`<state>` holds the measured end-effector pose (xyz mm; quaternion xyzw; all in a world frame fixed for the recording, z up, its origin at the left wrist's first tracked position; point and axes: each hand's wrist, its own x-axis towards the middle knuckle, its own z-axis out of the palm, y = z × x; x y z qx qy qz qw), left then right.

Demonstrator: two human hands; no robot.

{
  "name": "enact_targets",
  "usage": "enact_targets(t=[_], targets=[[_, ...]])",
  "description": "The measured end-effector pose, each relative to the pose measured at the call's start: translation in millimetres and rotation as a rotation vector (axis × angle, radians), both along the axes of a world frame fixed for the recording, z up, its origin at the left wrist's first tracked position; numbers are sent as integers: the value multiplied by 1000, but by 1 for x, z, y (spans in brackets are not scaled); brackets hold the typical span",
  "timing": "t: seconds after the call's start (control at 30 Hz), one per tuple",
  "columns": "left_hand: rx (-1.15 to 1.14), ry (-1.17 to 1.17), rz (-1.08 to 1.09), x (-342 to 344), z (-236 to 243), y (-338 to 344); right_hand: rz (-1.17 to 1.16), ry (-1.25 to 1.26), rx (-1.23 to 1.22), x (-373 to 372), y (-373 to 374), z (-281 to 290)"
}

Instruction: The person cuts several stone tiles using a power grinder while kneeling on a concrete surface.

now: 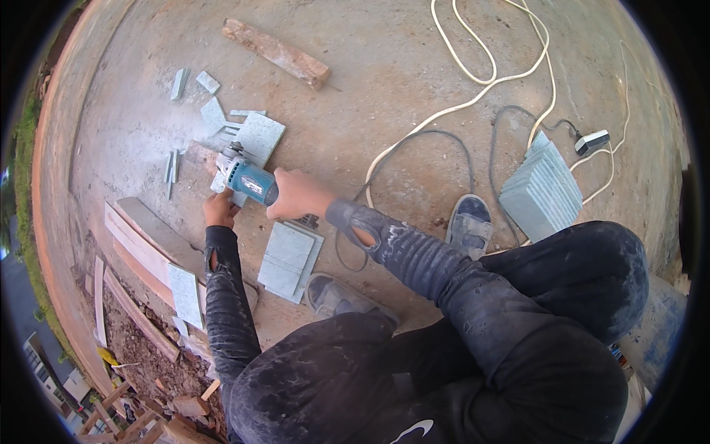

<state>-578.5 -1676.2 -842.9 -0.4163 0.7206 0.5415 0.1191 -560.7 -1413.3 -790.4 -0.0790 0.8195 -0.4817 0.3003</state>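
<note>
Grinder [250, 180] partly hidden by right hand [302, 194]

We could reach across the dusty grey-brown concrete floor [370, 111] between the long reddish-brown wooden block [275, 52] and the looping cream cable [444, 113], but the thin pale grey-green tiles [262, 137] and the teal-bodied angle grinder [251, 182] obstruct us farther left.

- Right hand [299, 194], one: fingers curled in a closed grip.
- Right forearm [407, 240], one: dusty dark sleeve, slanting back rightward from those fingers; skin shows through a sleeve opening.
- Left hand [220, 212], one: fingers bent, just left of the right fingers.
- Left forearm [231, 296], one: sleeved, running bodyward from its fingers.
- Right knee [614, 285], one: bent, well right of both hands' fingers.
</note>
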Motion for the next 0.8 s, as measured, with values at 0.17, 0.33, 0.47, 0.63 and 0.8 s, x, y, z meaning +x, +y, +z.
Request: enact_targets(t=[0.17,0.33,0.47,0.63,0.8], targets=[[-2,4,1,1,-1,0,-11,-5,-21,-6,-7,-2],[16,-1,-5,0,-2,-2,3,-11,-15,-13,-13,-3],[15,-6,-3,0,-1,-1,12,4,-26,-19,-18,-3],[43,19,23,2,2,3,39,-35,-27,-27,-24,-5],[36,21,11,1,2,3,5,-27,-57,-35,-34,-9]])
